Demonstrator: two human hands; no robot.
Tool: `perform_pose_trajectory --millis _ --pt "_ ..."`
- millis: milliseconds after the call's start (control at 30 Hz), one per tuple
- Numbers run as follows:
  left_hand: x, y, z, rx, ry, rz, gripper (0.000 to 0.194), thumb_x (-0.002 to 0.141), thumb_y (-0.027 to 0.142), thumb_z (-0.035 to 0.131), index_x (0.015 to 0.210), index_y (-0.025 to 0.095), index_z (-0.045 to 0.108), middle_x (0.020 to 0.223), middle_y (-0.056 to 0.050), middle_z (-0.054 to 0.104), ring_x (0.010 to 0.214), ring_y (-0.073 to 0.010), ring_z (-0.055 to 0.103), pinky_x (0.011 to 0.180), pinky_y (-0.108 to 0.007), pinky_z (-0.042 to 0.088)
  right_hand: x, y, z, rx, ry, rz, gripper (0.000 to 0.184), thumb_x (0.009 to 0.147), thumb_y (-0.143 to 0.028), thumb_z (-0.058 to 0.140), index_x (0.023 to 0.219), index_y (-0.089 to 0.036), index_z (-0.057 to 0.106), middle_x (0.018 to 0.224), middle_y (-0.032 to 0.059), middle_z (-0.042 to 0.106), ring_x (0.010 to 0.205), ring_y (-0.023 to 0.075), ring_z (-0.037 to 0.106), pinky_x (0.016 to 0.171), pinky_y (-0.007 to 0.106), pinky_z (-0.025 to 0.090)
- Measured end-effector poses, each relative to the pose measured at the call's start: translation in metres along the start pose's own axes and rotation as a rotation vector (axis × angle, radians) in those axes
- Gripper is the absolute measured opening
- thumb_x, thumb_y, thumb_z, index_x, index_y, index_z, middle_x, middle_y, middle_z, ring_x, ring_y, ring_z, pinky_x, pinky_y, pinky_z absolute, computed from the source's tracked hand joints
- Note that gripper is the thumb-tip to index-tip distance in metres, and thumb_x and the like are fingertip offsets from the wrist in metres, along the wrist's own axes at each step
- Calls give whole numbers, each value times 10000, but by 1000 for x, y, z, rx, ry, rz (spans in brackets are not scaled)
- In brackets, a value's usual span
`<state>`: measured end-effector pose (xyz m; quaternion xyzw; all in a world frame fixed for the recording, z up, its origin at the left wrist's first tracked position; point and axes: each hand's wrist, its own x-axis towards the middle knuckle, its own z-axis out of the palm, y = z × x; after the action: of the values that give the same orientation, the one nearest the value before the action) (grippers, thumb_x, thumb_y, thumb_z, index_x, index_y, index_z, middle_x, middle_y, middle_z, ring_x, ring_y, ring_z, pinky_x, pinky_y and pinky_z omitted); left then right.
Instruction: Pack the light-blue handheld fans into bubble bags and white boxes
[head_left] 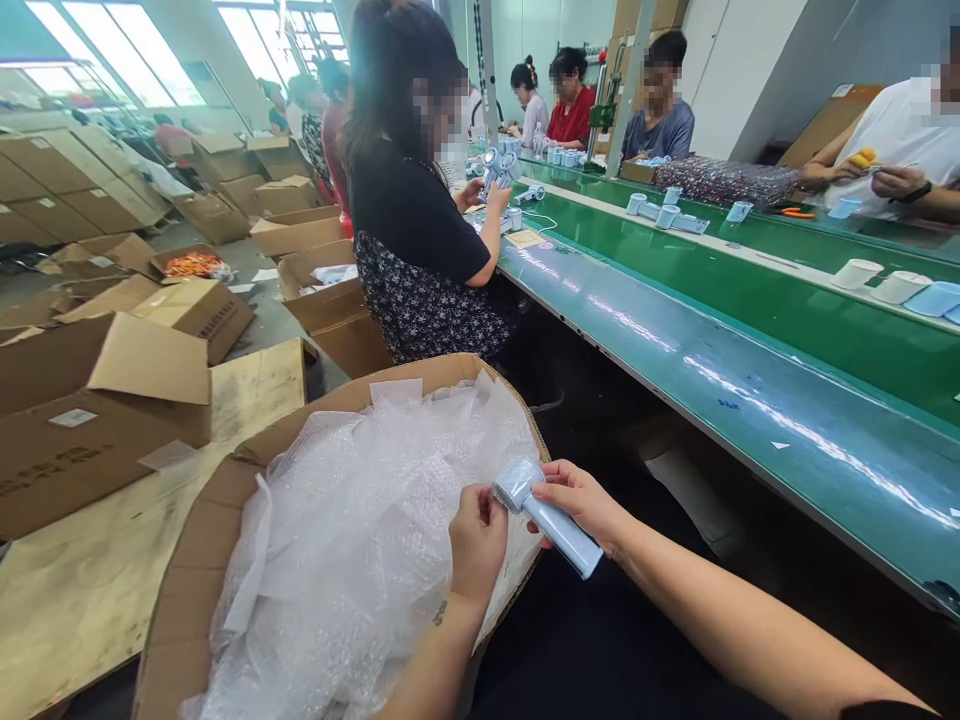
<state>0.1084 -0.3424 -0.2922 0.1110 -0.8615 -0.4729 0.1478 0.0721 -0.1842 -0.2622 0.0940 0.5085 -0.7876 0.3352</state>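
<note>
A light blue handheld device (pixel 564 532) with a round head and a straight handle is tilted over the edge of a bubble-wrap-filled carton. My right hand (pixel 576 498) grips it near the neck, thumb on top and fingers round the far side. At the front rim of its head, my left hand (pixel 478 535) is closed in a pinch. What those fingertips hold, if anything, is hidden. Beneath my hands lies clear bubble wrap (pixel 352 520), heaped in the carton (pixel 217 510).
A green conveyor belt (pixel 780 310) with a bench edge runs along the right, carrying light blue parts (pixel 667 215) and white cups (pixel 856 273). A co-worker in black (pixel 412 200) sits ahead, holding similar devices. Open cartons (pixel 97 430) crowd the left, one on a wooden board (pixel 259 395).
</note>
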Motion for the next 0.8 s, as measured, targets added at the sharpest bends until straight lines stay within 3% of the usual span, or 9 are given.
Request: perform_pose_trajectory --millis 200,300,400,467,567,633,733,800 --pt "7 28 -18 210 217 526 87 812 138 473 822 178 550 643 12 584 553 -109 557 573 -224 468 -1 -15 10 -33 60 89 432 662 -359 732 863 -194 387 648 12 626 521 205 646 419 271 476" --pt "11 32 -20 295 137 756 140 837 110 469 939 155 553 727 -34 628 657 -142 603 628 -255 502 -5 -26 9 24 -1 193 375 684 -347 710 874 -175 436 646 12 615 503 156 611 436 249 464" --pt "5 27 -17 309 -11 835 195 855 86 461 1021 139 547 746 -54 639 672 -149 615 617 -253 514 -8 -29 5 40 58 188 389 618 -260 744 883 -158 478 685 14 621 531 121 589 526 262 496" --pt "3 23 -14 272 -34 828 189 859 86 468 1018 146 550 743 -47 638 663 -146 618 615 -252 515 -8 -24 5 -3 118 151 433 543 -198 765 858 -167 469 672 2 615 547 120 582 549 258 490" --pt "8 27 -10 242 149 693 149 867 93 467 971 159 550 730 -28 636 633 -137 617 590 -249 505 -3 -14 13 -29 144 188 449 520 -224 757 796 -199 404 603 -30 570 526 126 553 514 250 454" --pt "12 34 -9 266 226 720 145 864 92 463 962 155 551 701 -25 625 607 -141 604 559 -256 489 1 -12 20 -40 151 230 434 526 -222 727 776 -209 373 573 -53 529 495 113 518 498 237 426" --pt "12 42 -13 295 -18 1012 180 846 80 465 987 147 557 655 -22 598 583 -149 571 536 -272 468 6 -16 24 -194 177 229 376 539 -151 654 786 -208 377 555 -82 467 466 83 471 496 212 394" --pt "11 43 -17 277 -112 1037 195 850 80 448 996 154 555 674 -28 604 602 -152 573 552 -274 479 10 -21 21 -308 190 220 312 587 -157 611 803 -205 392 574 -75 471 478 87 480 508 218 403"
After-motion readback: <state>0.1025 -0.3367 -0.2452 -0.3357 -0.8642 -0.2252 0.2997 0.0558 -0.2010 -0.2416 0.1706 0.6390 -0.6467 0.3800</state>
